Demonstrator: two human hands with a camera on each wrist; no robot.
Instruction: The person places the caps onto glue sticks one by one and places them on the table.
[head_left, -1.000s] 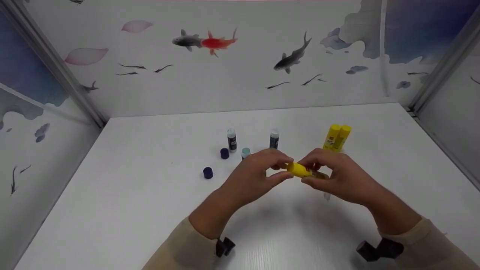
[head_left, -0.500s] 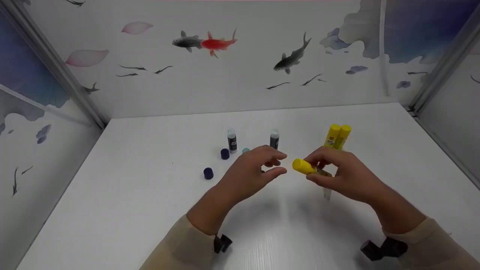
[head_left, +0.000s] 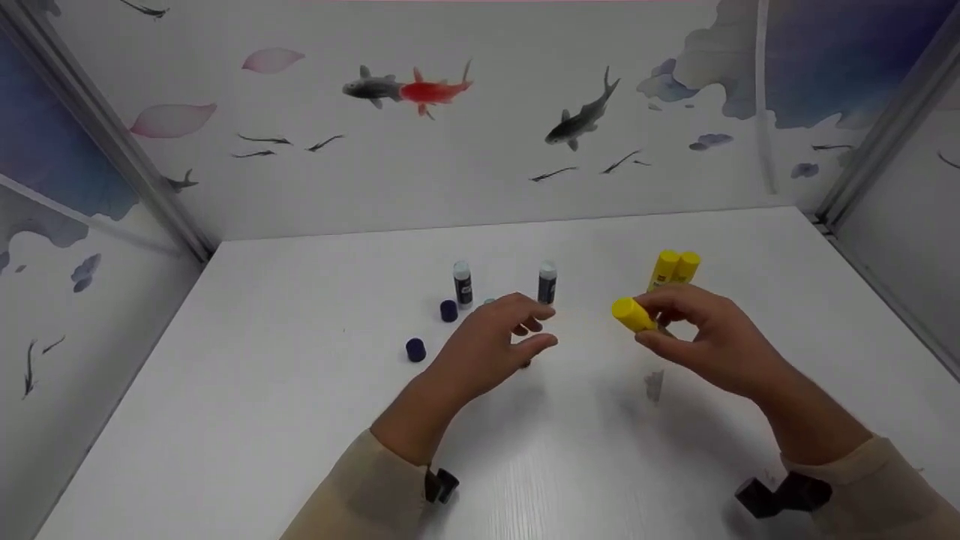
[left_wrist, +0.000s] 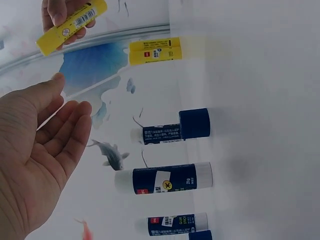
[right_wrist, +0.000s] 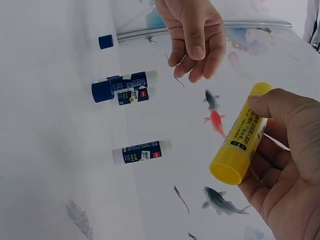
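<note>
My right hand (head_left: 712,337) grips a yellow glue stick (right_wrist: 242,137) above the table, tilted, its yellow end cap pointing left in the head view. My left hand (head_left: 499,330) holds nothing; its fingers are relaxed, with the thumb apart from them. Beyond the left hand stand a dark blue glue stick with a pale top (head_left: 463,286) and a similar glue stick (head_left: 547,285). A third blue glue stick (left_wrist: 165,179) is mostly hidden by the left hand in the head view. Two yellow glue sticks (head_left: 666,270) stand side by side beyond my right hand.
A dark blue cap (head_left: 448,310) lies by the leftmost glue stick, and another blue cap (head_left: 415,349) sits nearer. A third blue cap (left_wrist: 195,123) shows in the left wrist view. A grey mark (head_left: 654,386) is on the white table (head_left: 247,375). Printed panels (head_left: 495,187) enclose the back and sides.
My left hand has let go of the yellow glue stick's end and drawn back left. The right hand has carried the stick to the right and slightly up in the view.
</note>
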